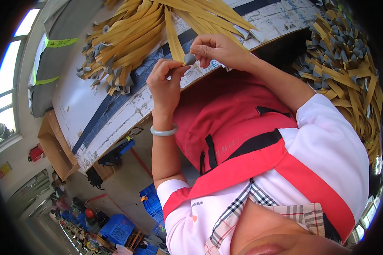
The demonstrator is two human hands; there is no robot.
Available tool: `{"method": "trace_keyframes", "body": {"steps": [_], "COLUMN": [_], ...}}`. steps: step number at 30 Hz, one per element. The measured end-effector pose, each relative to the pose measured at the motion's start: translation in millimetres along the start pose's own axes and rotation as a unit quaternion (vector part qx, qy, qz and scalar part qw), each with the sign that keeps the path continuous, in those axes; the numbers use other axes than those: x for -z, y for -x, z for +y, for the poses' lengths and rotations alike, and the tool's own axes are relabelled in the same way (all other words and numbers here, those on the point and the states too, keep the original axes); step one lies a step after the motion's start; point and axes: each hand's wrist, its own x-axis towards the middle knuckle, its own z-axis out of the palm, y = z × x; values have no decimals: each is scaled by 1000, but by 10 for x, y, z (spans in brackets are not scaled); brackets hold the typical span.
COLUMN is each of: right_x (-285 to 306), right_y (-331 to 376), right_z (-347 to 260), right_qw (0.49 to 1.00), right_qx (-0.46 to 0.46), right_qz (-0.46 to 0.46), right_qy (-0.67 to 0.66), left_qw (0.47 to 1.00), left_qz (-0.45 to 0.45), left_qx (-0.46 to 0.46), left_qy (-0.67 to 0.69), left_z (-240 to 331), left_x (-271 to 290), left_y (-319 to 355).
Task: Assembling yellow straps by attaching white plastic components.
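My left hand (166,80), with a pale bangle at the wrist, pinches the end of a mustard-yellow strip (173,39) over the table's near edge. The strip runs away from me toward the pile and looks like fabric tape. At its near end sits a small rounded grey tab (189,59). My right hand (213,50) holds that tab from the other side, thumb and forefinger closed at its edge. A thick bundle of similar yellow strips (132,40) with grey ends lies just beyond my left hand. More strips (217,15) fan out beyond my right hand.
The worn white table (78,100) has a dark blue band (102,114) along it. A large heap of grey-tipped yellow strips (349,72) stands at the right. An open cardboard box (55,144) is by the table's left end. Blue crates (118,228) stand on the floor.
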Motion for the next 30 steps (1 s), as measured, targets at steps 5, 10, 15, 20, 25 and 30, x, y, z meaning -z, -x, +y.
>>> {"method": "trace_keyframes", "body": {"steps": [5, 10, 15, 20, 25, 30], "right_x": [-47, 501, 800, 646, 706, 732], "right_y": [-12, -91, 338, 393, 388, 365], "right_z": [90, -11, 79, 132, 111, 185], "right_qw": [1000, 989, 923, 928, 915, 933], "right_qx": [10, 47, 40, 18, 62, 55], "right_qz": [-18, 112, 28, 67, 58, 57], "right_qy": [7, 82, 381, 365, 395, 351], "left_qw": [995, 951, 970, 959, 956, 956], "left_qz": [26, 305, 161, -31, -132, -127], "left_qx": [-45, -15, -10, -156, -148, -168], "left_qy": [-85, -48, -183, -234, -219, -204], "left_z": [253, -88, -133, -49, -338, -212], "left_x": [-25, 886, 544, -699, -803, -907], "left_y": [63, -45, 89, 72, -70, -82]}}
